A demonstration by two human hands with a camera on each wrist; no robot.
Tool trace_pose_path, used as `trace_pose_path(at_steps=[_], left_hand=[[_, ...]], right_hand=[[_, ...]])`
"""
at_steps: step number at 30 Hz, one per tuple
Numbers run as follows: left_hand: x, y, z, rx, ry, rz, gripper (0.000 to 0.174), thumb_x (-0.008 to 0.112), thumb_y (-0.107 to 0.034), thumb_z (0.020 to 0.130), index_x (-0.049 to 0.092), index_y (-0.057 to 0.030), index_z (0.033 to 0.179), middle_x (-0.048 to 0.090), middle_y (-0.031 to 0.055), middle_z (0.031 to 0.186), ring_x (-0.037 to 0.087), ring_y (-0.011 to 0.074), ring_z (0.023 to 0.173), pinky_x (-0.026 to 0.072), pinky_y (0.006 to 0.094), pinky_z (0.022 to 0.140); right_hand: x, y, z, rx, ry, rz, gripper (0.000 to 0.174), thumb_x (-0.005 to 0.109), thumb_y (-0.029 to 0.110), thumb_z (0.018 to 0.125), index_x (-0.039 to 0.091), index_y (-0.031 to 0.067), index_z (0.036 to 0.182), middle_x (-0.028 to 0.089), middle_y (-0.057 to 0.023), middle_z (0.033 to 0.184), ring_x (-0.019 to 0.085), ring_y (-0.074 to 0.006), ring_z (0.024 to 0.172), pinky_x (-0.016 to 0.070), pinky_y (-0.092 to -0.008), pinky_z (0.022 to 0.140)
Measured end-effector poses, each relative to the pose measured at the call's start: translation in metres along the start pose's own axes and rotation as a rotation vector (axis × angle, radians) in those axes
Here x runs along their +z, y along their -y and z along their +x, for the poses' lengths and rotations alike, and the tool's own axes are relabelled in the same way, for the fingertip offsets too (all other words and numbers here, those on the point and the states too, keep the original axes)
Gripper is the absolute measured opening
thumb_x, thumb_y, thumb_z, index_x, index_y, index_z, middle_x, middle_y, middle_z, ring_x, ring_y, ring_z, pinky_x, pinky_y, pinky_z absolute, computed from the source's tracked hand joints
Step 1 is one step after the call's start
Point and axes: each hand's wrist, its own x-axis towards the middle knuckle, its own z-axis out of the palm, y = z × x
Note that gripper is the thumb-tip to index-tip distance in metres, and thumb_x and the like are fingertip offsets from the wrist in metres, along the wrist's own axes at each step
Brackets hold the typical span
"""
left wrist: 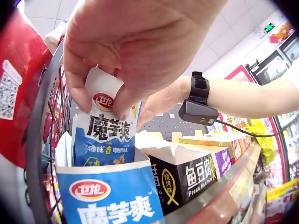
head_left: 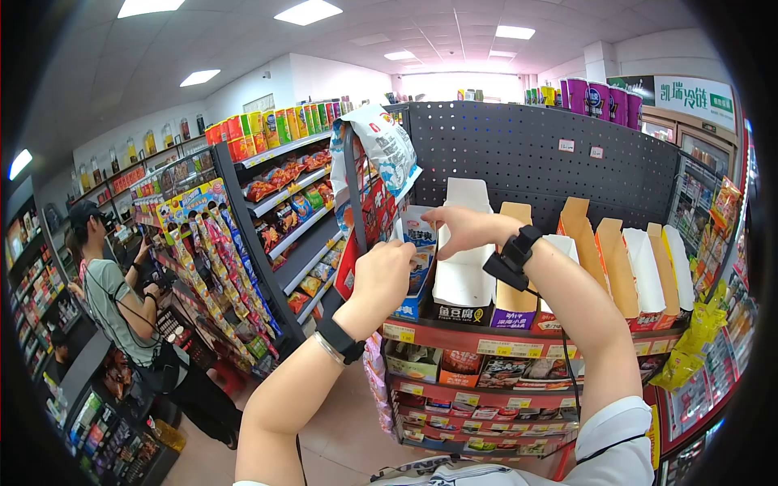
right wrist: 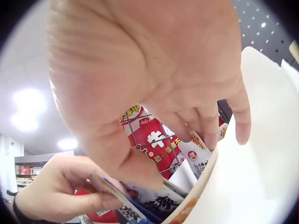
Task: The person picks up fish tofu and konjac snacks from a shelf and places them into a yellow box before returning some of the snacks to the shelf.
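My left hand [head_left: 385, 271] pinches the white top of a blue-and-white konjac snack packet [left wrist: 105, 135] between thumb and fingers. The packet stands upright, its lower part hidden inside a blue display box [left wrist: 110, 196] with the same lettering. Over the same box reaches my right hand [head_left: 470, 229], thumb and fingers spread apart. In the right wrist view its thumb lies against the snack packets, while its other fingers hang near the box's white cardboard flap [right wrist: 268, 121]. Beside the blue box stands a black fish tofu box [left wrist: 187, 177] with a white inside.
More opened cardboard boxes [head_left: 515, 300] line the red-edged shelf [head_left: 502, 347] to the right. A wire rack with hanging snack bags [head_left: 377, 150] borders the blue box on the left. Behind rises a perforated dark panel [head_left: 519, 154]. A person [head_left: 121, 300] stands in the aisle at left.
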Motion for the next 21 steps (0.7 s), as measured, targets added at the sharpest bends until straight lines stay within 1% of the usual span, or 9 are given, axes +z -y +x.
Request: trace_pose_path(at_steps=[4, 6, 8, 9, 11, 12, 14, 18, 21], left_hand=[[-0.004, -0.001, -0.006, 0.003, 0.005, -0.009, 0.009, 0.060, -0.013, 0.075, 0.062, -0.0070, 0.082, 0.061, 0.0074, 0.081, 0.058, 0.0264, 0.079, 0.0475, 0.0365, 0.066], [-0.006, -0.003, -0.011, 0.000, 0.007, -0.024, 0.007, 0.060, -0.013, 0.075, 0.063, -0.0063, 0.078, 0.061, 0.0077, 0.079, 0.059, 0.0265, 0.077, 0.0472, 0.0364, 0.065], [-0.006, -0.002, -0.016, 0.008, -0.007, -0.036, 0.007, 0.061, -0.012, 0.074, 0.063, -0.0063, 0.078, 0.061, 0.0078, 0.079, 0.059, 0.0264, 0.076, 0.0471, 0.0362, 0.065], [-0.006, -0.002, -0.019, 0.017, -0.022, -0.048, 0.006, 0.061, -0.011, 0.074, 0.063, -0.0063, 0.078, 0.061, 0.0079, 0.079, 0.059, 0.0263, 0.076, 0.0471, 0.0360, 0.065], [-0.006, 0.001, -0.024, 0.030, -0.069, -0.063, 0.006, 0.061, -0.008, 0.072, 0.063, -0.0061, 0.078, 0.061, 0.0077, 0.078, 0.059, 0.0260, 0.076, 0.0471, 0.0356, 0.065], [-0.006, 0.002, -0.025, 0.043, -0.117, -0.079, 0.007, 0.061, -0.006, 0.071, 0.063, -0.0059, 0.078, 0.061, 0.0074, 0.078, 0.059, 0.0258, 0.076, 0.0472, 0.0352, 0.065], [-0.008, 0.002, -0.028, 0.055, -0.183, -0.070, 0.009, 0.061, -0.004, 0.069, 0.063, -0.0054, 0.078, 0.062, 0.0072, 0.079, 0.059, 0.0257, 0.075, 0.0474, 0.0348, 0.065], [-0.023, -0.001, -0.031, 0.088, -0.376, -0.080, 0.015, 0.060, 0.004, 0.065, 0.063, -0.0040, 0.078, 0.063, 0.0066, 0.082, 0.059, 0.0253, 0.075, 0.0482, 0.0338, 0.065], [-0.044, -0.003, -0.033, 0.090, -0.469, -0.090, 0.018, 0.060, 0.006, 0.065, 0.063, -0.0034, 0.079, 0.064, 0.0077, 0.084, 0.060, 0.0257, 0.076, 0.0484, 0.0336, 0.066]], right_hand=[[-0.009, -0.003, 0.011, 0.065, 0.148, 0.023, 0.058, 0.059, 0.009, 0.066, 0.046, -0.0068, 0.121, 0.053, -0.0189, 0.117, 0.052, -0.0256, 0.107, 0.0419, -0.0318, 0.089], [-0.005, -0.010, 0.021, 0.076, 0.136, 0.020, 0.055, 0.057, 0.007, 0.069, 0.046, -0.0040, 0.122, 0.055, -0.0187, 0.114, 0.055, -0.0250, 0.103, 0.0438, -0.0312, 0.086], [0.001, -0.016, 0.030, 0.143, -0.014, 0.074, 0.050, 0.055, 0.005, 0.071, 0.049, -0.0002, 0.120, 0.060, -0.0174, 0.105, 0.059, -0.0252, 0.095, 0.0457, -0.0316, 0.081], [0.004, -0.015, 0.031, 0.143, -0.014, 0.075, 0.050, 0.055, 0.005, 0.071, 0.049, -0.0002, 0.120, 0.060, -0.0174, 0.105, 0.059, -0.0252, 0.095, 0.0457, -0.0316, 0.081], [0.011, -0.013, 0.033, 0.096, -0.198, -0.041, 0.034, 0.054, 0.003, 0.072, 0.059, -0.0007, 0.106, 0.062, -0.0180, 0.095, 0.060, -0.0303, 0.087, 0.0468, -0.0356, 0.075], [0.014, -0.009, 0.033, 0.096, -0.200, -0.040, 0.034, 0.054, 0.003, 0.072, 0.059, -0.0007, 0.106, 0.062, -0.0180, 0.095, 0.060, -0.0303, 0.087, 0.0468, -0.0356, 0.075], [0.020, -0.001, 0.033, 0.147, -0.370, -0.063, 0.022, 0.056, 0.004, 0.072, 0.063, 0.0015, 0.093, 0.062, -0.0179, 0.094, 0.059, -0.0326, 0.088, 0.0461, -0.0374, 0.076], [0.026, 0.000, 0.040, 0.156, -0.409, -0.133, 0.019, 0.059, 0.005, 0.072, 0.063, 0.0024, 0.091, 0.062, -0.0159, 0.093, 0.058, -0.0316, 0.089, 0.0452, -0.0378, 0.077], [0.031, -0.006, 0.046, 0.144, -0.339, -0.252, 0.022, 0.059, 0.005, 0.073, 0.060, 0.0022, 0.095, 0.060, -0.0156, 0.095, 0.057, -0.0308, 0.092, 0.0447, -0.0384, 0.077]])
